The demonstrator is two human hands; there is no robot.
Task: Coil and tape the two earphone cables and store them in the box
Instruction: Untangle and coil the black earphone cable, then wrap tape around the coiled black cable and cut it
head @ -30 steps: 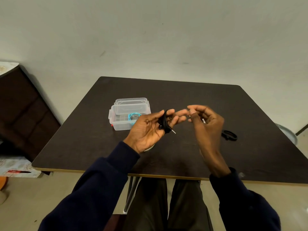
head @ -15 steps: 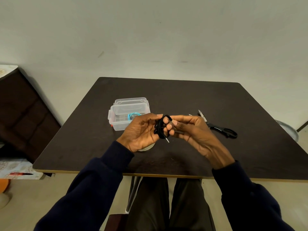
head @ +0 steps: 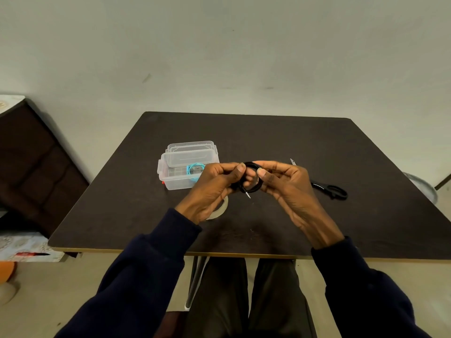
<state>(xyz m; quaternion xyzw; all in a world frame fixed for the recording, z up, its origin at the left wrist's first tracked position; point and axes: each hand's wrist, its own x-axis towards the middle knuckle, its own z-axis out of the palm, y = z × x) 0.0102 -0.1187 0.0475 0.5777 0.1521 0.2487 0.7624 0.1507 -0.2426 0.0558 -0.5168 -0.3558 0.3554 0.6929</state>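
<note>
A coiled black earphone cable [head: 253, 187] hangs above the dark table [head: 317, 147], its metal plug sticking out below. My left hand [head: 212, 189] grips its left side, and my right hand [head: 288, 189] pinches its right side with thumb and fingers. A coiled blue earphone cable [head: 194, 168] lies inside the clear plastic box [head: 175, 182] just left of my hands. The box's clear lid [head: 191, 146] leans behind it. A roll of clear tape [head: 220, 209] lies on the table, mostly hidden under my left hand.
Black-handled scissors [head: 327, 189] lie on the table to the right of my right hand. A dark cabinet [head: 31, 172] stands at the left of the table. A metal bowl [head: 423, 187] sits on the floor at the right.
My right hand came back from the right and joined my left hand on the black coil. Both hands now hold the coil turned face-on, and the scissors are uncovered.
</note>
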